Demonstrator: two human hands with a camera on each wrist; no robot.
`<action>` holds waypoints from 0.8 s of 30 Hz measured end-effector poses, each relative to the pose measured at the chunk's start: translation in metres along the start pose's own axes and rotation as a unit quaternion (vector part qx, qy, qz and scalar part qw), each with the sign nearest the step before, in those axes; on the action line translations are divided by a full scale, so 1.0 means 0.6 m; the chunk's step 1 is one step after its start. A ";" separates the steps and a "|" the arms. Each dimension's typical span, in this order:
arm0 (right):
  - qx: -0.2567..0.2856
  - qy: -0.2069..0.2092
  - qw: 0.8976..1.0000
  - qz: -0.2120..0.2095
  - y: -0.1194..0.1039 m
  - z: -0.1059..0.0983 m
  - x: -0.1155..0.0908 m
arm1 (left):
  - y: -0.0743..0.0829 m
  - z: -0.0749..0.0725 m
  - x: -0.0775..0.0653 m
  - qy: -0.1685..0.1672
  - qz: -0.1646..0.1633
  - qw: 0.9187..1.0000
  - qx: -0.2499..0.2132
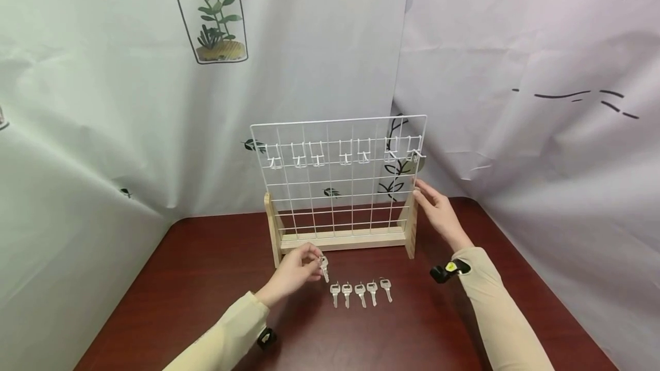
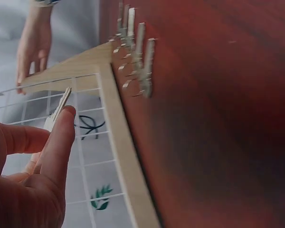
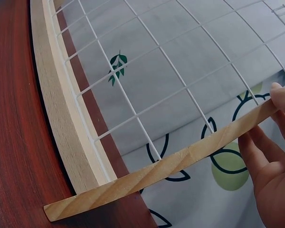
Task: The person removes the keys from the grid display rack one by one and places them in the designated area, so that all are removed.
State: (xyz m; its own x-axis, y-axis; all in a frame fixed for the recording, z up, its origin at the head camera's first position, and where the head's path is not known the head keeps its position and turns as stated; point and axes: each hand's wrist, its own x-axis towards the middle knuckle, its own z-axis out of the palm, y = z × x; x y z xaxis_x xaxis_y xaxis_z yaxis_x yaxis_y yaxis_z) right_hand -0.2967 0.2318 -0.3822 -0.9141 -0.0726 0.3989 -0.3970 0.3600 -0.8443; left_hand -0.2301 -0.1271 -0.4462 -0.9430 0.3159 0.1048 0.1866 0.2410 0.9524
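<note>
My left hand (image 1: 298, 271) pinches a silver key (image 1: 325, 271) between thumb and fingers, just above the table in front of the rack. In the left wrist view the key (image 2: 64, 102) points up past the fingertips. At the other side, my right hand (image 1: 438, 213) grips the right side of the white wire grid rack. The right wrist view shows its thumb and fingers about the upper end of the wooden side support (image 3: 190, 154). Several more keys (image 1: 360, 289) lie in a row on the table before the rack's wooden base (image 1: 342, 241).
Several white hooks (image 1: 345, 158) hang in a row across the upper grid; something small may hang at the rightmost one, too blurred to tell. The dark red table (image 1: 216, 268) carries everything. A patterned white curtain (image 1: 330, 62) stands close behind and on both sides.
</note>
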 end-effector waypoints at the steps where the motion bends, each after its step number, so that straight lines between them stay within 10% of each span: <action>1: -0.001 0.000 1.000 0.001 0.000 0.000 0.000 | -0.006 0.002 -0.002 -0.002 -0.003 1.000 0.004; 24: 0.012 0.000 1.000 0.001 0.003 0.000 0.001 | -0.059 0.013 -0.014 -0.044 -0.021 0.995 0.089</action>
State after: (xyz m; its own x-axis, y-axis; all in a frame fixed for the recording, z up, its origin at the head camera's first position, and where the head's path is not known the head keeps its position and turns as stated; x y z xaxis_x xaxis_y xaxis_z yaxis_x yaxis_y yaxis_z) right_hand -0.2978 0.2323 -0.3835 -0.9151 -0.0723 0.3966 -0.3967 0.3370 -0.8538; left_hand -0.2264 -0.1314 -0.4828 -0.9248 0.3789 0.0338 0.2010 0.4112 0.8891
